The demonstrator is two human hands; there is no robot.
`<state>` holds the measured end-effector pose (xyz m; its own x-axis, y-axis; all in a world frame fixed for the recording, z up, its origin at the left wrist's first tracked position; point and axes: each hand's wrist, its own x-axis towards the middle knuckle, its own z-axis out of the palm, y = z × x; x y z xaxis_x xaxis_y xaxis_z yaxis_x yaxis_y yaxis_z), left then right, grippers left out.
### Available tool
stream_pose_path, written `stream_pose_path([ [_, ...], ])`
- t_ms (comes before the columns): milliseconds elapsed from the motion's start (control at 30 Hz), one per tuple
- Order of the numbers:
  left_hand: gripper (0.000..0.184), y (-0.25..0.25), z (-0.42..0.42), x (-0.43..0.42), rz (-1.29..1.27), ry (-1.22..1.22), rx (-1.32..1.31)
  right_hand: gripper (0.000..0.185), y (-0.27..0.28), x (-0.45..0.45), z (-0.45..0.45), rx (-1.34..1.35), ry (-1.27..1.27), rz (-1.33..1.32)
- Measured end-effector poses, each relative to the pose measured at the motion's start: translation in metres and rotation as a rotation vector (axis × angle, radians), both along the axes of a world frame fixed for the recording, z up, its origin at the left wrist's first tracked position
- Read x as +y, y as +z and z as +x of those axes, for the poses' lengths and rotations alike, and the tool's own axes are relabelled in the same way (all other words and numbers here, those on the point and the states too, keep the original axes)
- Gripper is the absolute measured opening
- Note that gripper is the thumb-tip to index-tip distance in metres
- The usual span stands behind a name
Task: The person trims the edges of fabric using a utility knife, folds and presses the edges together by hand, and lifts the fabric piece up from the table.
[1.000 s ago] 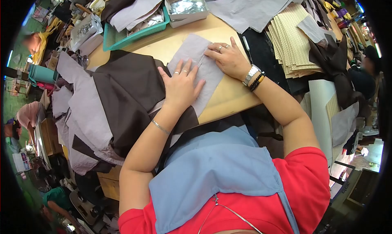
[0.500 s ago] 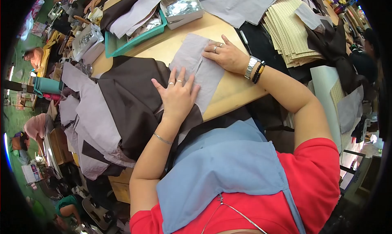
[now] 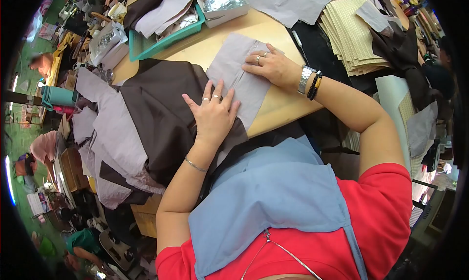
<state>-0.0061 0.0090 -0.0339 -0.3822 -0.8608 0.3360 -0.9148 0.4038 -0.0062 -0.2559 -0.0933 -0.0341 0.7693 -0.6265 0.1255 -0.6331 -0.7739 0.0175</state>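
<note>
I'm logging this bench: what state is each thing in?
Left hand: spread, on the lilac piece
Right hand: fingers bent, on the same piece
Lilac piece: flat, creased
Dark cloth: loosely folded
Tray: open, filled
White box: open, filled
Yellow sheets: stacked
Apron: worn
Watch: worn

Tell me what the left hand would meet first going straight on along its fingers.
Likely the white box, once the left hand crosses the pale cloth and bare tabletop; depth is unclear.

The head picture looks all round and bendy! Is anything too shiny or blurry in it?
Head view: curved black edges, probably a wide lens; head view: silvery bits shine, and a light strip glows at the picture's left; head view: left hand, right hand and grey cloth look fairly clear, everything towards the edges softer.
</note>
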Motion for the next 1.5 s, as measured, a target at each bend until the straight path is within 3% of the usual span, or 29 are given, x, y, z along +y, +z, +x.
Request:
stream_pose_path([
  [267, 0.035, 0.001, 0.001, 0.006, 0.044, 0.023, 0.036, 0.045, 0.005, 0.01, 0.008, 0.012, 0.056, -0.03],
  [467, 0.034, 0.003, 0.004, 0.009, 0.1, 0.061, 0.107, 0.046, 0.021, 0.024, 0.018, 0.069, -0.007, 0.102],
  [867, 0.03, 0.006, 0.013, 0.011, 0.079, 0.043, 0.197, 0.039, 0.0, 0.036, 0.031, -0.037, 0.08, -0.036],
  [1067, 0.031, 0.006, 0.016, 0.009, 0.172, 0.068, 0.304, 0.036, 0.012, 0.042, 0.039, -0.051, 0.07, 0.061],
  [1367, 0.037, 0.009, 0.017, 0.007, 0.258, 0.111, 0.396, 0.019, 0.0, 0.039, 0.053, -0.424, 0.186, 0.104],
  [1500, 0.038, 0.009, 0.017, 0.007, 0.276, 0.12, 0.424, 0.016, 0.005, 0.037, 0.062, -0.45, 0.199, 0.161],
])
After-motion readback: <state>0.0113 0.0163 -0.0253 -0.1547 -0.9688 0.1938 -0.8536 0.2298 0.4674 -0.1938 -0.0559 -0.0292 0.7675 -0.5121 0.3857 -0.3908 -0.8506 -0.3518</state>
